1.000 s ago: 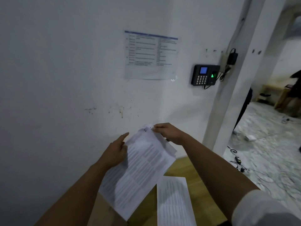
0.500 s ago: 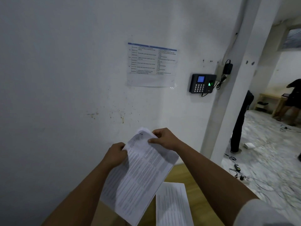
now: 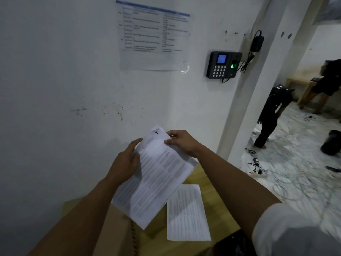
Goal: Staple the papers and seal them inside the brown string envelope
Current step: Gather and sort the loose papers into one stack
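- step, as i judge: squaring the papers [image 3: 155,174] before stapling; one more sheet [image 3: 187,213] lies flat on the surface [image 3: 217,196], just beside
- next calls for adding that sheet and finding a stapler, none visible
- left hand [image 3: 125,161] grip curled round the stack's left edge
- right hand [image 3: 181,143] pinches its top corner
- stack held above the surface

Both hands raised, left [image 3: 125,161] and right [image 3: 181,143], fingers pinching.
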### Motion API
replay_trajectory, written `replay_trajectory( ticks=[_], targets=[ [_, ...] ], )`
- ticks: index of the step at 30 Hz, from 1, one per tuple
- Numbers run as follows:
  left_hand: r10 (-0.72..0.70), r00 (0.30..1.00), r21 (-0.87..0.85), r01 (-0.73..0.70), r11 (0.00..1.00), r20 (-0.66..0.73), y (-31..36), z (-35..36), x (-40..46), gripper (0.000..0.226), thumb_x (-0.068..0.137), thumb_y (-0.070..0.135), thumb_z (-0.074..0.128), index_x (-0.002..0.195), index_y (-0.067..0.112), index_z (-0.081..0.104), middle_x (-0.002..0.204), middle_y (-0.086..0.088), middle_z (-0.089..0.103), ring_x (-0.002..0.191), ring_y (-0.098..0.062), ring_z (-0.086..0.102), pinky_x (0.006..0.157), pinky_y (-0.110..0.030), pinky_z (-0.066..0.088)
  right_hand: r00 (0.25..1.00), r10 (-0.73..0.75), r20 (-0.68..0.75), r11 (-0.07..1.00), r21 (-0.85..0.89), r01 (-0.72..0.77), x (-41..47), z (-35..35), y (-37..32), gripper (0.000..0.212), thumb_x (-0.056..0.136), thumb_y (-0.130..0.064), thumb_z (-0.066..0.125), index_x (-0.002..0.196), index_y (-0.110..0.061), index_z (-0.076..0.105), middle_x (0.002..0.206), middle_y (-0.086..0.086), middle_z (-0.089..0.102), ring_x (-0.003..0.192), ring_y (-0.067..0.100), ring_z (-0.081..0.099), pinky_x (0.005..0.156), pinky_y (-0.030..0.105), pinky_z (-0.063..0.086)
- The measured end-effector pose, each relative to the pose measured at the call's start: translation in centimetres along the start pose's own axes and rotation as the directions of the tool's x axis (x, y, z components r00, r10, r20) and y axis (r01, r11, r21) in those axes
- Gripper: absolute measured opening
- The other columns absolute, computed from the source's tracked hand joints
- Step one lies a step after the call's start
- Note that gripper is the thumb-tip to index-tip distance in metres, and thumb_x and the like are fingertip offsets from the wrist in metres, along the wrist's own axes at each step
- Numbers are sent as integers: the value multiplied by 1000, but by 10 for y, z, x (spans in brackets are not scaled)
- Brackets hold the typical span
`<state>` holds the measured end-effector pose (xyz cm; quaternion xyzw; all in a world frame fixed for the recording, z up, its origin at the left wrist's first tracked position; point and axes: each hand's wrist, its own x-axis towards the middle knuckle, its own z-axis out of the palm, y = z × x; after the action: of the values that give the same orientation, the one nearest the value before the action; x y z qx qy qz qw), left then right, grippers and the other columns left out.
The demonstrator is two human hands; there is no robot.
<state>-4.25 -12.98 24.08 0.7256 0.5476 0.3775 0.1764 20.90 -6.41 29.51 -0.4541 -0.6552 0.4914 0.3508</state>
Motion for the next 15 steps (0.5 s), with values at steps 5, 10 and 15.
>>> replay_trajectory(
  ticks=[5, 10, 15],
  targets=[
    [-31, 996, 111, 21, 994, 86, -29, 46, 10, 65, 102, 17, 45, 155, 45, 21, 94, -3, 73, 77, -18, 68, 75, -36, 56, 988, 153, -21, 988, -4, -154, 22, -13, 63, 25, 88, -10, 72, 113, -8, 73, 100, 14, 77, 92, 32, 74, 86, 40, 60],
    [-145, 963, 175, 107, 979, 225, -83, 102, 5, 63, 97, 21, 42, 157, 35, 26, 134, -10, 66, 114, -28, 66, 94, -37, 51, 917, 388, -95, 909, -125, -398, 50, -32, 156, 29, 91, -12, 67, 120, -10, 67, 99, 15, 75, 74, 21, 66, 62, 30, 53],
    [-356, 874, 239, 288, 927, 331, -139, 144, -17, 58, 103, 28, 39, 157, 43, 23, 143, 0, 60, 125, -24, 60, 105, -40, 45, 876, 475, -79, 727, -525, -442, 73, -42, 276, 35, 87, -12, 68, 122, -10, 68, 122, 11, 68, 106, 22, 65, 95, 29, 48]
  ],
)
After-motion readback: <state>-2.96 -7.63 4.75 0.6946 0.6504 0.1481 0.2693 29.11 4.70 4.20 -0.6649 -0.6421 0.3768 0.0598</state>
